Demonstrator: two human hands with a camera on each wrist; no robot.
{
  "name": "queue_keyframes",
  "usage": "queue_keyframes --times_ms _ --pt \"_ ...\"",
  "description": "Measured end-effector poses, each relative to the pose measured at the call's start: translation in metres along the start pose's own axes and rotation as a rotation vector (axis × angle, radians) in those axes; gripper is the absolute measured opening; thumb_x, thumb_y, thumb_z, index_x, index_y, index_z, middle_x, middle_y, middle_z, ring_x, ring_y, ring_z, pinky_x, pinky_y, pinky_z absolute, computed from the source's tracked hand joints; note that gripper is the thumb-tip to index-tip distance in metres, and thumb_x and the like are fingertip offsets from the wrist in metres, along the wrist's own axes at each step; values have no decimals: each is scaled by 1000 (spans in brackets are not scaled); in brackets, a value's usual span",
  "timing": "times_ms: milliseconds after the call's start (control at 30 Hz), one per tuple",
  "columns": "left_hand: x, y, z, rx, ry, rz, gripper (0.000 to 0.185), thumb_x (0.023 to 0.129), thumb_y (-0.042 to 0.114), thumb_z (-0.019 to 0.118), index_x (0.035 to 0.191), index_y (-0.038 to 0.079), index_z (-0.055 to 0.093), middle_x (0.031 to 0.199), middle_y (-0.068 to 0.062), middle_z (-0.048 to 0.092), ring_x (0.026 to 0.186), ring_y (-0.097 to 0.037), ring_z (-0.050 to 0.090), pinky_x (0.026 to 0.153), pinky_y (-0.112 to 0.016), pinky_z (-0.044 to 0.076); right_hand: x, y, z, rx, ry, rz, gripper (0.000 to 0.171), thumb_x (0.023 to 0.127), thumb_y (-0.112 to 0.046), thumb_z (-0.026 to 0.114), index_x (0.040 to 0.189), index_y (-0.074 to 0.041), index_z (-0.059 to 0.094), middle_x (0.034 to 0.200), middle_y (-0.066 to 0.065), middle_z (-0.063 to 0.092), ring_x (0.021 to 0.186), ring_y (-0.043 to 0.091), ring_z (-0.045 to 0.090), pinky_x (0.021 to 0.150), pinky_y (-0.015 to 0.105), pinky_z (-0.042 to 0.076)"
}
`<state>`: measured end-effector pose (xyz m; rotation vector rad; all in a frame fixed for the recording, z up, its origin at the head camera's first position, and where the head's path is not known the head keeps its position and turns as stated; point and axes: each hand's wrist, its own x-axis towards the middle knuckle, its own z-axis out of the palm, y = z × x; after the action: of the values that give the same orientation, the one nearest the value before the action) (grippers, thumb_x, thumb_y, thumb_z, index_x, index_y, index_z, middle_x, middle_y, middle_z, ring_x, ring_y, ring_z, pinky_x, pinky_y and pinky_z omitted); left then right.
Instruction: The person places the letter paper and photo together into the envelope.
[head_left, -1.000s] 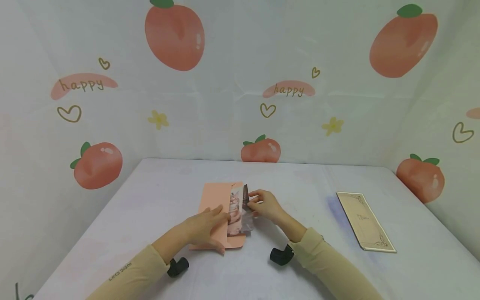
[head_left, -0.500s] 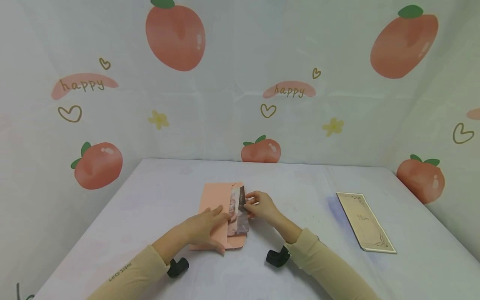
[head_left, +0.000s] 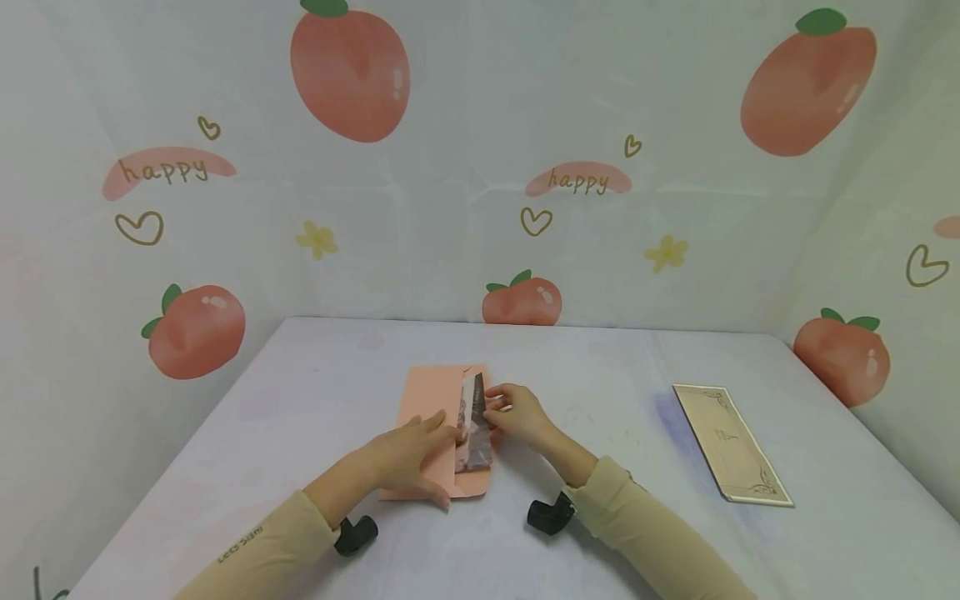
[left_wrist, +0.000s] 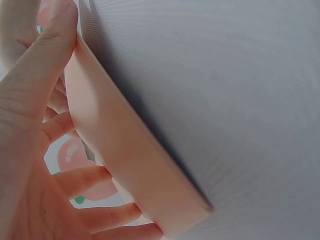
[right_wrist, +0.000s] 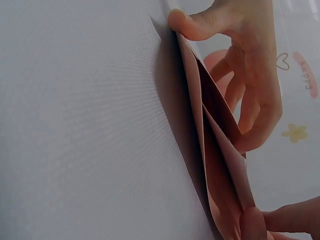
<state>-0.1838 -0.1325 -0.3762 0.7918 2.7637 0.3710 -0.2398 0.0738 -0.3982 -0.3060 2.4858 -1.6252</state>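
Most of the glossy printed photo card was hidden inside the flat pink paper envelope; its print was too small to read.

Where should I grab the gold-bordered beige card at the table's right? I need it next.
Probably by a long edge of the gold-bordered beige card, coming from above at the right. It lies flat on the white table, so slide a thumb under one edge and pinch.
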Motion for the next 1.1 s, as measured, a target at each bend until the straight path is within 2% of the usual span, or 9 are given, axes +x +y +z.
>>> queue_keyframes --times_ms 100,133,233,333,367,467,633,1100 --pt "0 -1 1 1 1 0 91 63 58 75 137 19 40 151 -23 28 128 -58 32 97 -62 40 2 3 0 5 -24 -27 32 84 0 63 114 8 57 92 18 65 73 19 67 58 29 57" --pt "1 -1 1 1 1 0 91 63 58 75 137 19 40 151 -23 28 128 -58 32 97 -62 40 6 11 0 9 -37 -75 31 85 -3 63 113 8 57 90 16 65 71 17 67 57 27 56" --pt "1 -1 1 -2 1 0 90 63 59 75 137 20 41 151 -23 28 128 -58 32 97 -62 40 7 14 0 3 -50 -104 31 85 -5 64 112 7 57 87 13 65 70 15 67 56 26 56" --pt "1 -1 1 -10 1 1 88 63 59 75 136 21 41 150 -23 28 128 -58 32 97 -62 40 7 11 2 14 -45 -68 31 85 -3 63 113 7 57 90 15 65 71 16 66 57 26 56" --pt "2 -1 1 -12 1 2 87 63 59 75 135 21 41 150 -23 28 128 -58 32 97 -62 39 3 4 3 12 -36 -22 31 84 1 62 114 8 57 92 18 65 72 17 66 58 27 57" --pt "1 -2 1 -16 1 4 86 63 59 75 133 22 42 150 -24 28 128 -58 32 97 -63 39 2 0 5 23 -24 9 31 84 3 61 115 8 56 94 20 65 71 16 66 58 26 57" --pt "1 -1 0 -14 -3 3 87 63 59 75 134 22 41 150 -24 28 128 -58 32 97 -63 39 3 -1 8 12 -16 12 32 84 4 61 115 8 56 94 19 66 68 12 63 57 25 56" --pt "1 -1 -1 -11 0 22 85 65 58 75 133 20 42 150 -25 28 128 -58 32 97 -63 39 3 -1 13 15 -39 -1 33 83 6 60 115 10 56 92 20 67 66 10 63 58 26 57"
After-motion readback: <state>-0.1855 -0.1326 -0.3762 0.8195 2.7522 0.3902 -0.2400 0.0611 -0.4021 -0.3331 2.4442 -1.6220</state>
